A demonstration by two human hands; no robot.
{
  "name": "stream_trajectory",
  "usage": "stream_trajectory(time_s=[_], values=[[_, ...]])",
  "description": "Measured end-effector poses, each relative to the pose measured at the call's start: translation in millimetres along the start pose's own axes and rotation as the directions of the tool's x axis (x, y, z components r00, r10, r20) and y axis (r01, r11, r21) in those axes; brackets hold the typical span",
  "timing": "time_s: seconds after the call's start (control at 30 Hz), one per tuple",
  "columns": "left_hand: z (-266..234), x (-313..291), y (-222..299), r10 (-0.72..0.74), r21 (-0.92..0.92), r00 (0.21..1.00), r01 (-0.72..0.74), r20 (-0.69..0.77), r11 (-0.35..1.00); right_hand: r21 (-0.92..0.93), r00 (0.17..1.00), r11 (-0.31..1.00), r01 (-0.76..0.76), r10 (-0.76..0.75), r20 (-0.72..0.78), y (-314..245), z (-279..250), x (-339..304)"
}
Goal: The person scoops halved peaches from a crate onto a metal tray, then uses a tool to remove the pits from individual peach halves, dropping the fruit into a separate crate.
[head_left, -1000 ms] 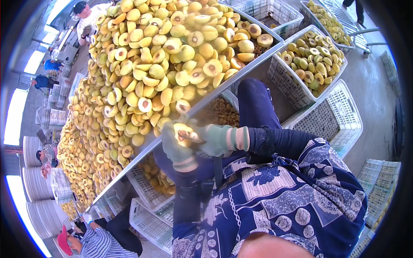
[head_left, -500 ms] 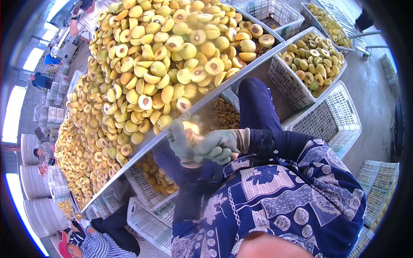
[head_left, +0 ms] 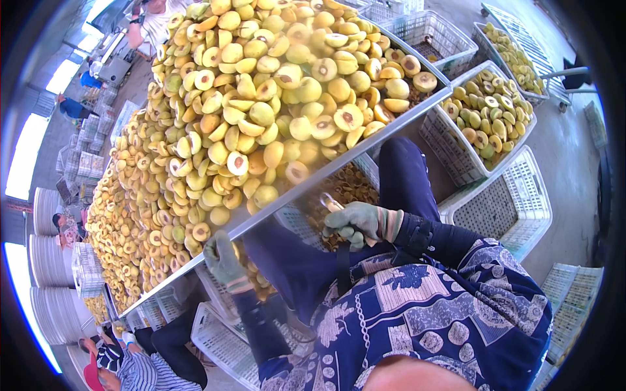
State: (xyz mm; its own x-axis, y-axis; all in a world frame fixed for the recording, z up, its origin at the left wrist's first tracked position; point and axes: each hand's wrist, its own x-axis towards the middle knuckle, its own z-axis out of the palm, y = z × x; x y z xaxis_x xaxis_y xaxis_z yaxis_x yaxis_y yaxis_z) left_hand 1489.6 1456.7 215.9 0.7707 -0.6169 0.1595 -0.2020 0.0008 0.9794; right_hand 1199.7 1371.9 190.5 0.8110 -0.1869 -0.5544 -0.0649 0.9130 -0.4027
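Note:
My right hand [head_left: 360, 223], in a grey-green glove, is closed around the handle of a pitting tool [head_left: 331, 202] whose metal loop tip points up and left. Below that tip, a crate holds brown fruit pits and scraps [head_left: 352, 181]. Over at the table's metal edge [head_left: 287, 195] is my left hand [head_left: 223, 260], gloved alike, with its fingers stretched out and no fruit seen in it. Halved yellow peaches [head_left: 261, 114] lie heaped on the table beyond both hands. Beside my left wrist, more peach halves [head_left: 255, 270] sit in a crate below the edge.
To the right stand a crate of peach halves [head_left: 489, 117] and a white crate [head_left: 502, 202]. Another white crate [head_left: 225, 342] is at the lower left. A person in a striped top [head_left: 147, 371] sits at lower left; more people are at the far left.
My left hand has parted from the right and moved left and down to the table edge; the peach half it held is gone from it. The right hand keeps the tool. The view has shifted slightly.

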Motion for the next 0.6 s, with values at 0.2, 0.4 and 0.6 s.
stream_trajectory(time_s=[0.2, 0.4, 0.6], values=[[5.0, 49.9, -17.1, 0.418, 0.638, 0.866, -0.489, 0.274, 0.595, -0.091, 0.961, 0.988, 0.123, -0.141, -0.239, -3.2, -3.9, 24.9], [120.9, 80.0, -18.2, 0.409, 0.817, 0.871, -0.435, 0.274, 0.379, -0.462, 0.952, 0.848, 0.258, -0.305, -0.03, 30.3, -50.4, 57.5], [117.0, 64.1, 11.5, 0.26, 0.58, 0.935, -0.353, 0.24, 0.734, -0.432, 0.956, 0.9, 0.057, -0.174, -0.236, -4.2, 1.7, 6.0]])
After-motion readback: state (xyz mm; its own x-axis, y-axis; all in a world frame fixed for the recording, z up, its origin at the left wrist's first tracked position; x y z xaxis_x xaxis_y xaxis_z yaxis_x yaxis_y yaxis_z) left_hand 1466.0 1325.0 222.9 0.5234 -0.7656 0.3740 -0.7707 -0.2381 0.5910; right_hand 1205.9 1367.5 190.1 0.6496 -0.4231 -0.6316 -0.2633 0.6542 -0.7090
